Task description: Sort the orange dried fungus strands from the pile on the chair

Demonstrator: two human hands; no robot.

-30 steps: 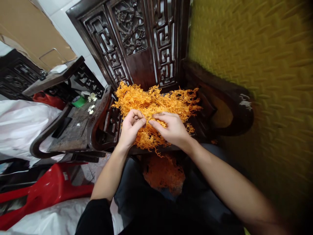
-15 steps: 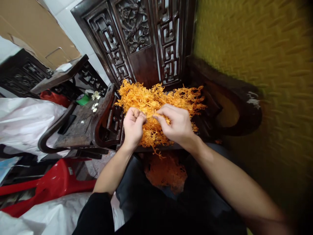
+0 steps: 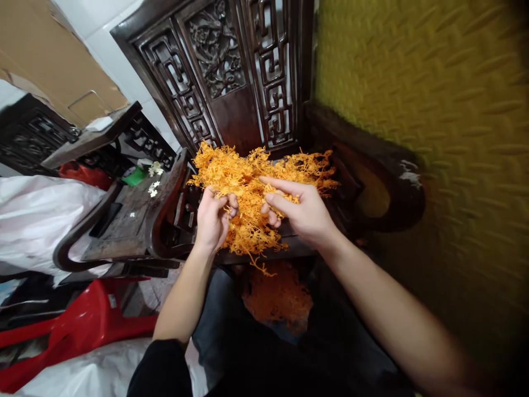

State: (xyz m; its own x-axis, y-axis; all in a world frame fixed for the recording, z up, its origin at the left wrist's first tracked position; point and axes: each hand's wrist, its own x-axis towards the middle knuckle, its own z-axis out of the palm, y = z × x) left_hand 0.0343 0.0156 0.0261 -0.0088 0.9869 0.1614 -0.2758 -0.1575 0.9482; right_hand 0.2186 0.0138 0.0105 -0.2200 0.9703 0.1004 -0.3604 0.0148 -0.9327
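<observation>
In the head view, both hands work just above the pile (image 3: 252, 165), a tangle of orange strands heaped on the chair's seat (image 3: 295, 242). The pile lies beyond the fingertips, between the hands and below them, reaching out past the right hand on the far side.

The right hand (image 3: 275, 193) has a small clump (image 3: 288, 197) between thumb and forefinger, with its lower fingers curled underneath. The left hand (image 3: 232, 199) is half curled, fingers close together; orange bits show at its fingertips, but I cannot tell whether they are gripped or belong to the pile behind. A narrow gap, filled by the pile, parts the hands.

For clean handling, a light pinch seems best: the strands look thin and branching, so a hard squeeze or sharp tug could snap them. With the right hand steadying the clump near its middle, the left would do well to take one branch close to where it joins and ease it sideways. Lifting the clump a little clear of the pile should stop fresh snags and give a better sight of the fingertips.

Nearer than both hands, a loose sprig (image 3: 262, 269) hangs over the seat's front edge; a passing wrist could catch it.
</observation>
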